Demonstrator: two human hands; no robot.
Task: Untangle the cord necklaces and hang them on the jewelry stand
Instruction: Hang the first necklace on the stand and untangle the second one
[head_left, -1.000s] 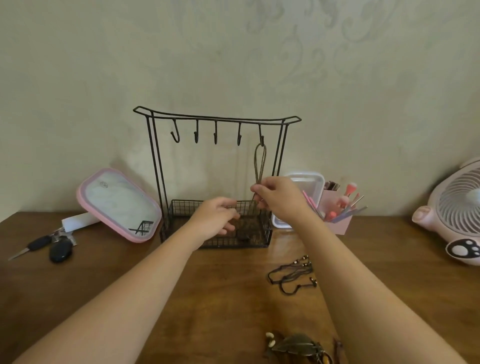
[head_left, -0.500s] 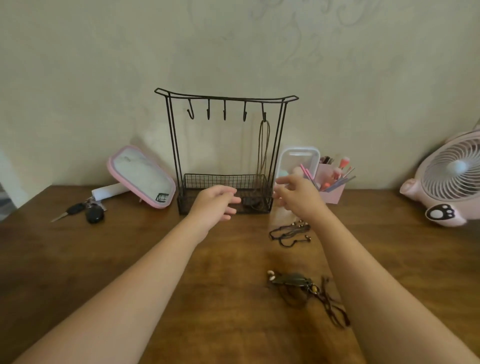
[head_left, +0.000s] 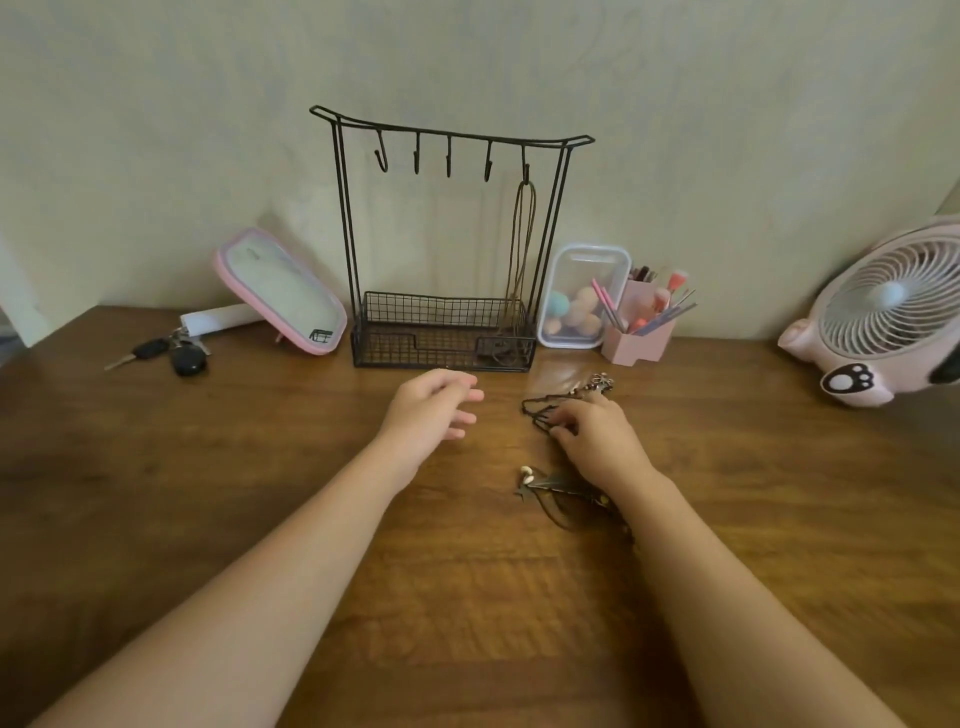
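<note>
A black wire jewelry stand (head_left: 447, 140) with several hooks and a mesh basket stands at the back of the wooden table. One brown cord necklace (head_left: 523, 244) hangs from its rightmost hook, its end down in the basket. A black cord necklace with metal charms (head_left: 537, 404) lies on the table; my right hand (head_left: 592, 436) is down on it, fingertips curled onto its cords. A third necklace with a leaf pendant and pale beads (head_left: 550, 486) lies just nearer, partly under my right wrist. My left hand (head_left: 434, 410) hovers with relaxed fingers, holding nothing.
A pink-framed mirror (head_left: 280, 291) and keys (head_left: 171, 353) lie left of the stand. A clear box of sponges (head_left: 582, 296) and a pink brush holder (head_left: 641, 327) stand to its right. A pink fan (head_left: 893, 312) sits at the far right.
My right hand let go of the hung brown necklace and dropped to the black necklace on the table. My left hand drew back from the basket. The view tilted down.
</note>
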